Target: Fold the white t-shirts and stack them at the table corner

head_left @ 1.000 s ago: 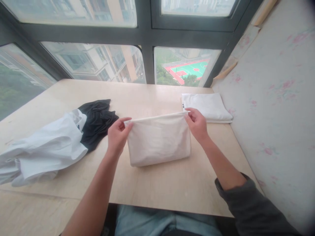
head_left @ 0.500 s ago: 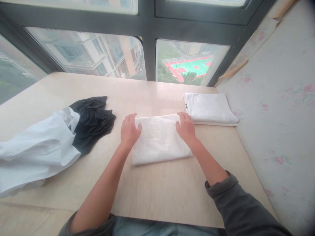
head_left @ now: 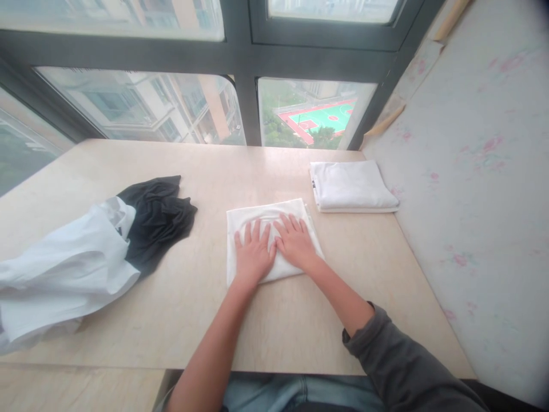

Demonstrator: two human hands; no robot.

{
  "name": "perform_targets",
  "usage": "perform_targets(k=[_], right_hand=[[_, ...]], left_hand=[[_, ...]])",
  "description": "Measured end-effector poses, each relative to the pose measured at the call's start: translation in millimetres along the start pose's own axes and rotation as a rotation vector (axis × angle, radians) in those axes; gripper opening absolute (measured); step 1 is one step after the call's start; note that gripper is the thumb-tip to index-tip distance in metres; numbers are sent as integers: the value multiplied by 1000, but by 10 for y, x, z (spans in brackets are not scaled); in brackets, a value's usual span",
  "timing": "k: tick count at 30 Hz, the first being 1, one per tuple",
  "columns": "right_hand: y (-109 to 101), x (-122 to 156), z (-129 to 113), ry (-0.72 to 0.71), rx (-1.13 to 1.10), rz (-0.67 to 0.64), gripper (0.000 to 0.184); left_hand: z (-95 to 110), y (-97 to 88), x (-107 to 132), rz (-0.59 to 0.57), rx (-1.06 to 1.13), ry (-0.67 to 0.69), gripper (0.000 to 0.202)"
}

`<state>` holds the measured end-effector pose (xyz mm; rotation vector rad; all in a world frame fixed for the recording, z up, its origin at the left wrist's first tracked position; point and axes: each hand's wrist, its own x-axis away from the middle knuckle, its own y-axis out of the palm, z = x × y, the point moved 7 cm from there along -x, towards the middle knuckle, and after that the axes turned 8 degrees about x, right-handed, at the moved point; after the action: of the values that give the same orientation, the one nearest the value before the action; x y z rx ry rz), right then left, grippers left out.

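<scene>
A folded white garment lies flat on the wooden tabletop in front of me. My left hand rests palm down on its left and middle part, fingers spread. Beside it, my right hand also presses flat on the cloth with the fingers apart. The two thumbs come close together near the cloth's middle, where small creases show above the fingertips. Both hands cover much of the garment's centre and near side.
At the back right, a folded white cloth stack sits near the floral wall. Rumpled on the left are a black garment and a white garment, overlapping. The window frame borders the table's far edge.
My hands have moved from the garment's far left and right corners inward onto its middle, now lying flat. The garment is turned slightly, and the camera view has shifted a little.
</scene>
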<state>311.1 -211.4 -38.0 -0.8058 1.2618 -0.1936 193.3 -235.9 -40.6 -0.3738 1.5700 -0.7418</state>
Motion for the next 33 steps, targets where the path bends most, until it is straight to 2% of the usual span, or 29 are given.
perform_targets(k=[3,7,11,14,18,20,22,25,27,29,31,33], right_hand=[[-25,153,-22,6,-5,9,49],[-14,507,-19,8,-22,25,51],[-11,861,212,135,-10,115,56],[-21,1029,454,273,11,203,57],[-27,1076,549,277,18,253,53],[-68,1085,567,285,12,271,52],[-141,1114,624,342,5,275,52],[-255,1181,767,504,-2,189,51],[-295,1216,836,611,-14,64,46],[-313,1221,842,673,-28,-65,38],[-327,1197,809,693,-35,-148,33],[-334,1178,784,714,-48,-189,31]], left_hand=[[85,-15,131,-17,-3,10,58],[249,5,442,-33,-18,23,58],[414,38,721,-39,-16,48,58],[497,46,803,-25,-9,59,58],[517,15,787,14,35,56,55],[459,-56,783,54,76,52,51],[317,-204,806,142,125,20,46],[-67,-463,878,252,192,-153,48],[-360,-534,921,191,230,-355,53],[-563,-514,951,53,274,-532,54],[-630,-451,947,-73,342,-615,51],[-629,-388,917,-130,404,-642,47]])
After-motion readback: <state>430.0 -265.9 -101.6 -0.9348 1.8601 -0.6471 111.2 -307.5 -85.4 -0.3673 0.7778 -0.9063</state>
